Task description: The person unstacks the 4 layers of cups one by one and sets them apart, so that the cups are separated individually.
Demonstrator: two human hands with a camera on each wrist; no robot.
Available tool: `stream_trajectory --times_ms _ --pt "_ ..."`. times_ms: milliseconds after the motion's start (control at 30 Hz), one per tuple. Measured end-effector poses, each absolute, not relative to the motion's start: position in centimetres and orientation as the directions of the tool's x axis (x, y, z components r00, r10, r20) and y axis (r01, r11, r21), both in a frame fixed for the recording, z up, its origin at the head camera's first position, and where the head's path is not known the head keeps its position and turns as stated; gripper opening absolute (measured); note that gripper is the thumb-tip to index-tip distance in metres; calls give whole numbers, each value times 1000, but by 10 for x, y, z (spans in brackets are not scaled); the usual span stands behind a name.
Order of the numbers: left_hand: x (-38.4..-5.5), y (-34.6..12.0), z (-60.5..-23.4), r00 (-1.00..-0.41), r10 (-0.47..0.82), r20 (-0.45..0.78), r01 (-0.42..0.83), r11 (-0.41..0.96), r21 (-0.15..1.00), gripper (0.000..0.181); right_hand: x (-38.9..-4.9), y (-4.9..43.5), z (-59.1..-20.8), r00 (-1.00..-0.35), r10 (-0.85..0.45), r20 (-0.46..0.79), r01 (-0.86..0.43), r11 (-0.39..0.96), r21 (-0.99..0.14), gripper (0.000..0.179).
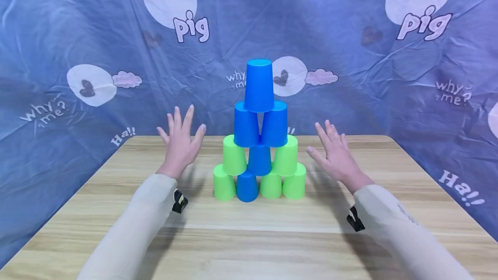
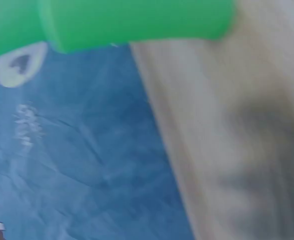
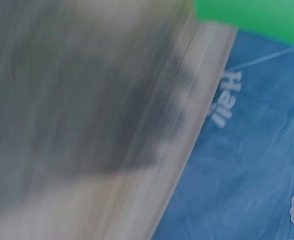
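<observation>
A tower of upside-down cups [image 1: 254,135] stands on the wooden counter [image 1: 249,249], in the middle between its left and right edges and in front of its far edge. The lowest row [image 1: 271,187] has four cups, three green and one blue; the second row [image 1: 259,161] has a blue cup between two green ones; over these sit two blue cups [image 1: 246,126], and one more blue cup [image 1: 259,86] is on the top. The left hand [image 1: 180,146] is near the tower, toward the counter's left edge, not touching it, with fingers spread and holding nothing. The right hand [image 1: 337,159] is likewise free, with fingers extended, toward the right edge. Behind the far edge hangs a blue printed cloth [image 1: 330,12]
</observation>
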State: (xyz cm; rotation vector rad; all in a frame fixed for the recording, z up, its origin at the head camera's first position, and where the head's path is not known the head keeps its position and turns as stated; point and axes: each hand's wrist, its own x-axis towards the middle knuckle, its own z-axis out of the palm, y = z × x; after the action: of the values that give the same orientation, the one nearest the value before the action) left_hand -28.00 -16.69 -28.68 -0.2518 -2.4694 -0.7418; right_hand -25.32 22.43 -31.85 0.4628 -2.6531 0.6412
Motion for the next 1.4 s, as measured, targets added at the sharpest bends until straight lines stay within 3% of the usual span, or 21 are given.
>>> stream_trajectory --times_ms 233,467,767,967,1167,1400 --pt "-266 -143 -251 -782 5 623 498 607 620 57 -235 211 -321 -922 -125 368 -362 619 -697 64" --pt "-254 -120 -222 -748 28 663 595 472 651 54 -220 201 -325 -946 -158 284 -323 362 -874 63" --pt "-246 -93 -201 -755 103 648 630 390 672 57 -209 189 -337 -958 -189 218 -266 292 -918 65" --pt "-246 -78 -188 -724 136 676 674 352 650 55 -208 186 -345 -946 -230 227 -291 302 -908 70" --pt "-245 -65 -180 -740 154 654 660 350 665 58 -210 187 -353 -951 -238 200 -269 312 -911 76" --pt "-246 -54 -181 -695 147 703 691 408 597 64 -209 184 -356 -950 -254 181 -252 282 -926 75"
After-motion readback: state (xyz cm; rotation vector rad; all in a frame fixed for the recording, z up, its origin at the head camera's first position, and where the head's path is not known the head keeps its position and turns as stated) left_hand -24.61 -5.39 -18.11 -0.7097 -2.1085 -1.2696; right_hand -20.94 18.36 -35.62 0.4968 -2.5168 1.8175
